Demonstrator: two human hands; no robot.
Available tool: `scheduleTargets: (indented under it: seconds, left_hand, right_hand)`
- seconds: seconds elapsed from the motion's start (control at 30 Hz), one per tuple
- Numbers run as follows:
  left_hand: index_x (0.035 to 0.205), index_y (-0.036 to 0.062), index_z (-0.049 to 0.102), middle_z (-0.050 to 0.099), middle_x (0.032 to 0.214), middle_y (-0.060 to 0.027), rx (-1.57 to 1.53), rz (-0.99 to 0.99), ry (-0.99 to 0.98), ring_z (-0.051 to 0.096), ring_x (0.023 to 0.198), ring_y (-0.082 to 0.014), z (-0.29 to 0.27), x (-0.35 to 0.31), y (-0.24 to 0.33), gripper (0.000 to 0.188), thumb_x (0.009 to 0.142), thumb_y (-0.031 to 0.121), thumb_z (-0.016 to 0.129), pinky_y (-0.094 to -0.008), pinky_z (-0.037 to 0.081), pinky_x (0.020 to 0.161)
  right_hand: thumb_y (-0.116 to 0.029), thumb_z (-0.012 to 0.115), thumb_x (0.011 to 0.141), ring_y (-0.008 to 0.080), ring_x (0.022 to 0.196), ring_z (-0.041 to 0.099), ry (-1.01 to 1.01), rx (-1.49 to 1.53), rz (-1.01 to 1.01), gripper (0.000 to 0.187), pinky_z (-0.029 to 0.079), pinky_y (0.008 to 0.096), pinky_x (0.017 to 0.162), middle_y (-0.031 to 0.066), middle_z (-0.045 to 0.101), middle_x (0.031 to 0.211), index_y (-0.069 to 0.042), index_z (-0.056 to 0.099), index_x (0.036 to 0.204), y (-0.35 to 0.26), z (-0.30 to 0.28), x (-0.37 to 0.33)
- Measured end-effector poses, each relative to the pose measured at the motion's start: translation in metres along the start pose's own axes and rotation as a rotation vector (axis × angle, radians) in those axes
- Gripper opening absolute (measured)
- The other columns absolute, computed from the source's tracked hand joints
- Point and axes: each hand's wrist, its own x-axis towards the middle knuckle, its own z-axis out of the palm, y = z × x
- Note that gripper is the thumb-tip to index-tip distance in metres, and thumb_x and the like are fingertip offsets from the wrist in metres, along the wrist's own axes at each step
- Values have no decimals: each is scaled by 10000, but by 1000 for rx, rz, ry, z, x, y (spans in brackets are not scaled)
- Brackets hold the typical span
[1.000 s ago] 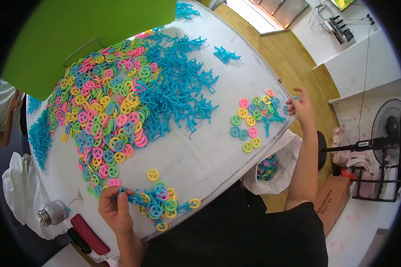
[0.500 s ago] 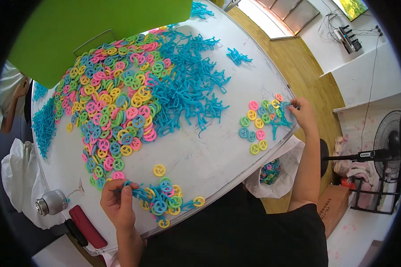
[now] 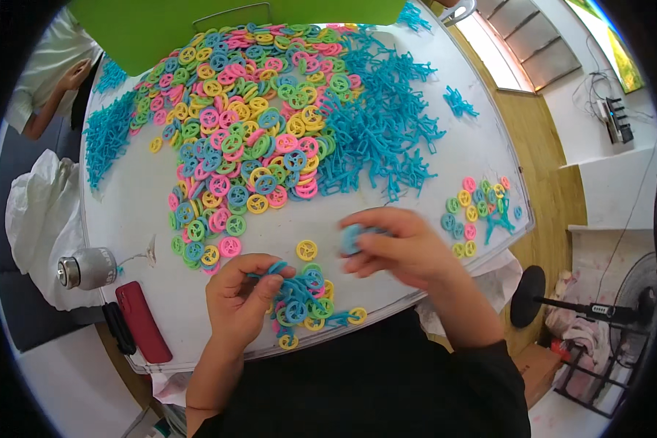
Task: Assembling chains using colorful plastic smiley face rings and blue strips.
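Note:
My left hand (image 3: 237, 306) is closed in a pinch on a blue plastic frame piece (image 3: 281, 269) near the table's front edge. Beside and beneath its fingertips lies a small cluster of blue frame pieces and coloured spoked wheels (image 3: 296, 312). Above the table, slightly blurred, my right hand (image 3: 412, 252) grips a light blue wheel (image 3: 351, 239) between thumb and fingers. A single yellow wheel (image 3: 306, 250) lies between the two hands. At the right edge, several loose wheels (image 3: 465, 198) sit next to a few blue frame pieces (image 3: 499, 226).
A large heap of pink, green, yellow and blue wheels (image 3: 233, 139) covers the table's far middle, with blue frame pieces (image 3: 379, 117) heaped beside it. A green bin (image 3: 153, 33) stands behind. At left are a metal bottle (image 3: 87, 269), a red phone (image 3: 142, 321) and another person's hand (image 3: 74, 74).
My right hand has come from the loose wheels at the right edge to the middle, near my left hand, now with a blue wheel. The view has shifted.

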Motion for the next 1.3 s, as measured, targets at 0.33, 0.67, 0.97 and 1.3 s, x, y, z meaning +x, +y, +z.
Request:
scheduleTargets:
  seconds: [0.33, 0.67, 0.97, 1.3]
  left_hand:
    - [1122, -26, 612, 684, 996, -95, -10, 37, 101, 691, 968, -174, -9, 7, 2, 181, 944, -7, 634, -292, 553, 823]
    - [1130, -13, 613, 683, 1014, -90, -25, 18, 81, 703, 986, -187, -10, 7, -3, 186, 947, 6, 638, -290, 559, 828]
    - [1112, 3, 631, 708, 993, -77, 36, -32, 58, 690, 955, -148, -9, 8, -2, 176, 939, 25, 658, -262, 539, 798]
    - [1092, 0, 646, 718, 946, -47, -63, -53, 30, 668, 766, -79, -6, 6, -6, 189, 934, 92, 693, -222, 529, 646]
  right_hand:
    - [-306, 462, 1052, 388, 1245, 578, -76, 309, 62, 464, 554, 440, 972, 264, 554, 1357, 58, 506, 1336, 20, 23, 30]
    - [-364, 379, 1070, 444, 1313, 495, -117, 346, 13, 507, 491, 479, 1053, 323, 474, 1410, 46, 491, 1347, 26, 20, 33]
    - [-99, 646, 957, 244, 851, 733, 1, -44, -89, 210, 624, 326, 709, 231, 641, 1195, 39, 607, 1111, 30, 30, 35]
    - [-86, 669, 946, 118, 624, 646, -151, -46, -157, 144, 534, 261, 536, 108, 685, 962, 21, 638, 1036, 22, 46, 43]
